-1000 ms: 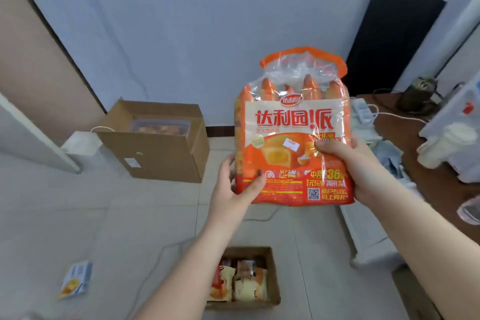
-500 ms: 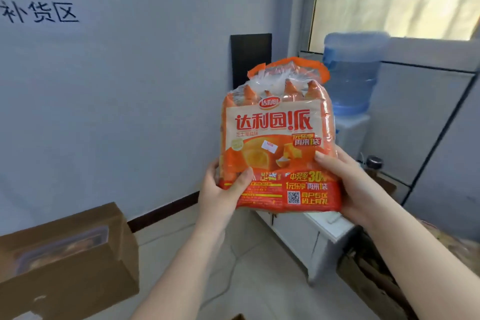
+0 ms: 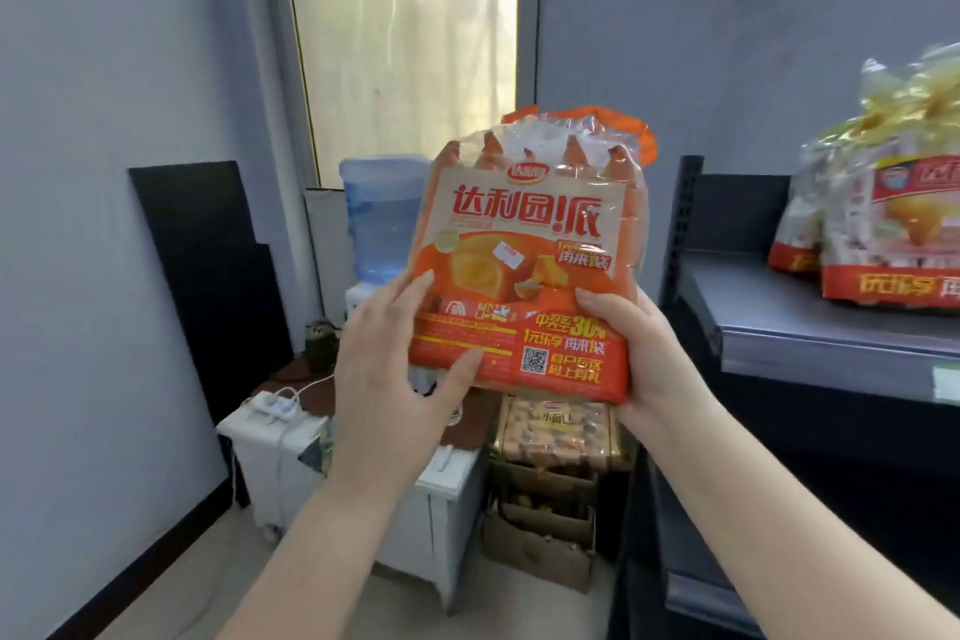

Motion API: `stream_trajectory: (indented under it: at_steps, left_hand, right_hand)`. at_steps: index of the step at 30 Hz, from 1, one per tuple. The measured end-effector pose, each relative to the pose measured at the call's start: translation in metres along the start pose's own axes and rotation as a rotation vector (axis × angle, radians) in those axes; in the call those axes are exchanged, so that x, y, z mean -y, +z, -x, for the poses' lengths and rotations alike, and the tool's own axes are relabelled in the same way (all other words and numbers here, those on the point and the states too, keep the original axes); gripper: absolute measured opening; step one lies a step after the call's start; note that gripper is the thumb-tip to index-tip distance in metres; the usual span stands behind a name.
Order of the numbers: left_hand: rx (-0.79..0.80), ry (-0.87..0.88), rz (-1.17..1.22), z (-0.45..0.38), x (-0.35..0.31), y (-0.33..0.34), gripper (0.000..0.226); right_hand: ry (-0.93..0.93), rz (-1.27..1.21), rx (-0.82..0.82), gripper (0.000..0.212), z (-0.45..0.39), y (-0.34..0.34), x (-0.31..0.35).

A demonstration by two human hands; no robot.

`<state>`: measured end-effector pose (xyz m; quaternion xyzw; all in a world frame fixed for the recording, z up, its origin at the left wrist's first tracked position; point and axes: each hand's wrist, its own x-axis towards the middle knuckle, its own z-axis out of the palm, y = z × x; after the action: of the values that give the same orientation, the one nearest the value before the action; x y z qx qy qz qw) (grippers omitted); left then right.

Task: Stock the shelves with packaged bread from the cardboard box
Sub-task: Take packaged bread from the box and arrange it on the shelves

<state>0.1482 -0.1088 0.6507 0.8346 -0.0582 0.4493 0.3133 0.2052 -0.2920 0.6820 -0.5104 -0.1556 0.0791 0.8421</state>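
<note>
The grey shelf point(image 3: 810, 327) at right lay bare along its near-left stretch, while 2 stocked bread bags point(image 3: 883, 224) filled its far-right end; a dark upright post point(image 3: 680, 229) bounded its left edge.

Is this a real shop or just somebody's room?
Probably a small stockroom or practice shop, not a busy store. A metal shelf already holds bread packs, an open carton of snacks sits on the floor, and a water dispenser stands by the window.

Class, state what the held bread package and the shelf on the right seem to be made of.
Bread package: thin glossy plastic film, judging by its clear crinkled top and glare. Shelf: apparently painted metal, grey, smooth, with a dull sheen and a perforated upright.
</note>
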Motion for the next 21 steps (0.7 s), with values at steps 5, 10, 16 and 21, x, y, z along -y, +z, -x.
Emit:
stream_trajectory:
  at_steps: [5, 10, 16, 21]
  left_hand:
    - [0.078, 0.470, -0.338, 0.002, -0.048, 0.045, 0.078]
    - [-0.031, 0.612, -0.365, -0.004, -0.105, 0.089, 0.086]
    - [-0.065, 0.650, -0.279, -0.003, -0.174, 0.144, 0.088]
    - [0.024, 0.473, 0.018, -0.011, -0.225, 0.176, 0.072]
  right_hand:
    - [-0.075, -0.042, -0.087, 0.054, 0.029, -0.034, 0.042]
    - [-0.114, -0.086, -0.152, 0.053, 0.057, -0.078, 0.078]
    - [-0.152, -0.082, -0.179, 0.061, 0.083, -0.134, 0.111]
    - [-0.266, -0.084, -0.087, 0.050, 0.097, -0.180, 0.148]
